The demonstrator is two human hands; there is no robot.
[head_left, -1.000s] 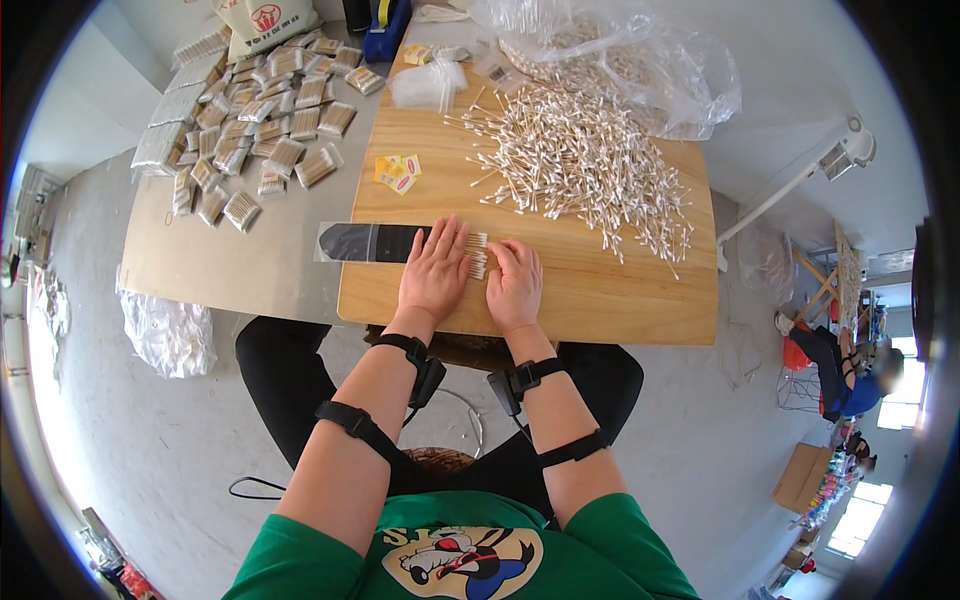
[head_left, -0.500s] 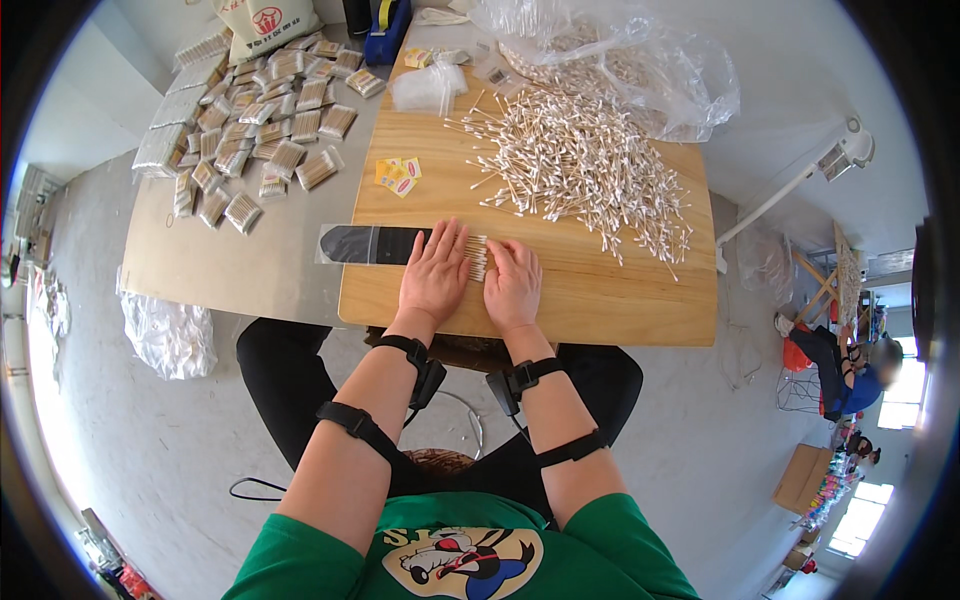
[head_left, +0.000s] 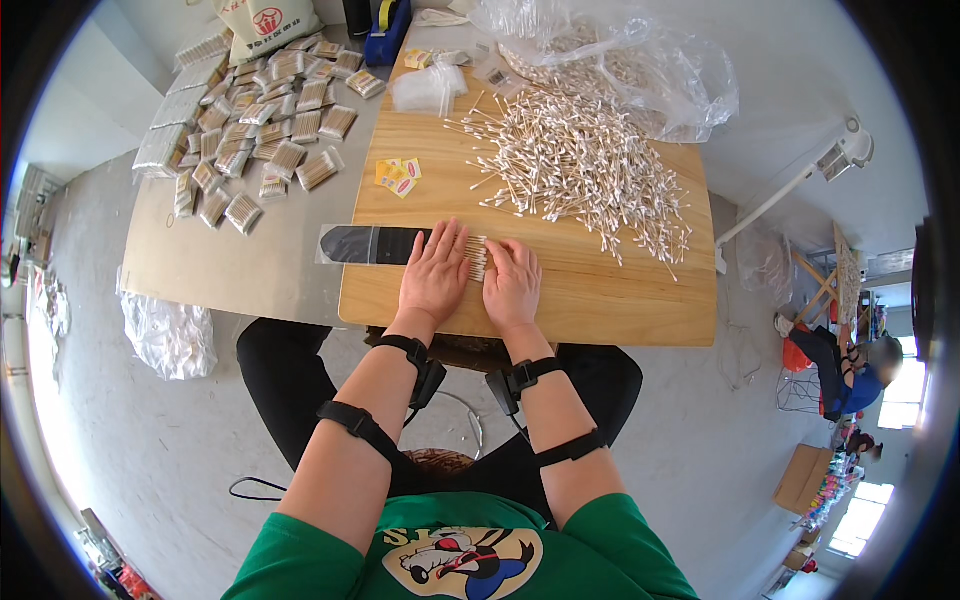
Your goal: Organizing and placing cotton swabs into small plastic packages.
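Note:
A row of cotton swabs [head_left: 477,258] lies side by side on the wooden table, between my two hands. My left hand [head_left: 433,275] rests flat over the left part of the row, fingers stretched out and close together. Its fingertips also lie at the right end of a flat black strip [head_left: 398,246] with a rounded left end, partly inside a clear plastic sleeve [head_left: 328,245]. Beside the row's right ends is my right hand [head_left: 513,283], palm down, its fingers slightly bent and apart, touching the swab tips. The swabs under my left palm are hidden.
A large heap of loose cotton swabs [head_left: 590,165] spreads at the back right, by a clear plastic bag [head_left: 690,95]. Small yellow labels [head_left: 400,175] and clear sleeves [head_left: 430,88] lie behind my left hand. Packed swab bundles [head_left: 285,158] cover the metal table [head_left: 235,265] at left.

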